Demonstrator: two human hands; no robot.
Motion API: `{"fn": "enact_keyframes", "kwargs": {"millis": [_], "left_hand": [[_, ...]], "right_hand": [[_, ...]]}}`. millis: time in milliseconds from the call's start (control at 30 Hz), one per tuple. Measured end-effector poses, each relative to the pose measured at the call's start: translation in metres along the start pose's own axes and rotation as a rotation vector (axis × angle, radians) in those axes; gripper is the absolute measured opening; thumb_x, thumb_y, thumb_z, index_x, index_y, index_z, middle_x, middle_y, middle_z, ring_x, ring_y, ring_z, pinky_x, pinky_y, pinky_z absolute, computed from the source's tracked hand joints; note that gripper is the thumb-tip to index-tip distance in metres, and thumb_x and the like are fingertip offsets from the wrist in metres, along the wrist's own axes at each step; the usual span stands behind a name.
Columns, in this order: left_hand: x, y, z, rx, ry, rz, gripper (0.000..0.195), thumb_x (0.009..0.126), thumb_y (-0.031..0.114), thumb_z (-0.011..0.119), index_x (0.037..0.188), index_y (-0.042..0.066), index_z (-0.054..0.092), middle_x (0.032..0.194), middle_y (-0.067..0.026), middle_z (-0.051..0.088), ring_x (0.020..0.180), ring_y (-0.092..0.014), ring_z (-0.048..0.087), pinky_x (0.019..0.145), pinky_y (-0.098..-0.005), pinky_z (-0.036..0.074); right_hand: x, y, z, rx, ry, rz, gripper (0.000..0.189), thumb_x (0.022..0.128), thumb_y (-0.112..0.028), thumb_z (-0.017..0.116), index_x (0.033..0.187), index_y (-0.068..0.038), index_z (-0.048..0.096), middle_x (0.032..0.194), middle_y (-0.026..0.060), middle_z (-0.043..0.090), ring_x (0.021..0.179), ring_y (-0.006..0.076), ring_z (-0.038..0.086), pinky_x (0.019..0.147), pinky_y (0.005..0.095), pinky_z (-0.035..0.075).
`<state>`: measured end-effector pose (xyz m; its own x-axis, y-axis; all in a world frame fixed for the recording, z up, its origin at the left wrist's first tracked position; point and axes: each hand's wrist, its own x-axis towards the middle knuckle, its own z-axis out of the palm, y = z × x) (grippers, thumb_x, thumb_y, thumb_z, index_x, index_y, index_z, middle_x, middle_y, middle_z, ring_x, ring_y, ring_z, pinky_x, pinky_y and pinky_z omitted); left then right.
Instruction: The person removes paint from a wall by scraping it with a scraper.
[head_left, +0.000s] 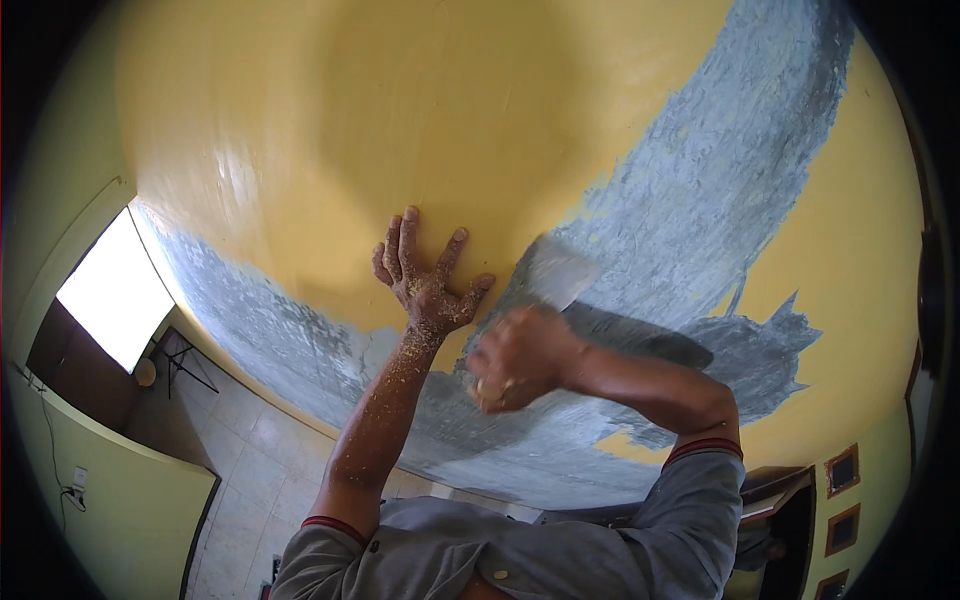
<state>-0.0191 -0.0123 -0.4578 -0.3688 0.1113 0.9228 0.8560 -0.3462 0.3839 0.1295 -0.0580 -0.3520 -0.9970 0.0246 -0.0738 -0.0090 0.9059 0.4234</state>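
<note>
My left hand (431, 289) lies spread against a yellow painted wall (450, 150), dusted with yellowish crumbs up the forearm. Just to its right, my right hand (521, 356) is closed around the handle of a scraper, blurred as if in motion. The wide metal blade of the scraper (562, 274) is at the border between yellow paint and bare grey plaster (690, 195). Its handle is mostly hidden in my fist. Ragged paint edges run along the grey band, which reaches from the upper right down to the lower left.
At the left, a bright opening (116, 289) stands near a black folding metal stand (180, 360) on the tiled floor (247, 465). A socket with plugged cables (77, 487) is on the green wall. Small framed openings (842, 470) line the lower right wall.
</note>
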Motion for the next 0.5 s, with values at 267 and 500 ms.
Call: {"fn": "enact_keyframes", "kwargs": {"millis": [267,500], "left_hand": [[0.003,0.001,0.002,0.007,0.013,0.029,0.056,0.074,0.057,0.067,0.114,0.018,0.067,0.142,-0.0251,0.037,0.13,-0.042,0.034,0.103,-0.0542,0.021],[0.002,0.001,-0.003,0.027,0.007,0.048,0.057,0.076,0.055,0.065,0.117,0.016,0.065,0.143,-0.0258,0.035,0.129,-0.044,0.034,0.102,-0.0553,0.023]], "right_hand": [[-0.002,-0.005,0.003,0.014,0.036,-0.046,0.037,0.078,-0.044,0.057,0.062,-0.01,0.059,0.053,0.0065,0.054,0.049,0.022,0.059,0.047,0.0356,0.049],[-0.003,-0.01,-0.005,0.055,0.088,-0.057,0.037,0.077,-0.042,0.058,0.061,-0.009,0.058,0.053,0.0073,0.054,0.048,0.0233,0.059,0.047,0.0372,0.049]]}}
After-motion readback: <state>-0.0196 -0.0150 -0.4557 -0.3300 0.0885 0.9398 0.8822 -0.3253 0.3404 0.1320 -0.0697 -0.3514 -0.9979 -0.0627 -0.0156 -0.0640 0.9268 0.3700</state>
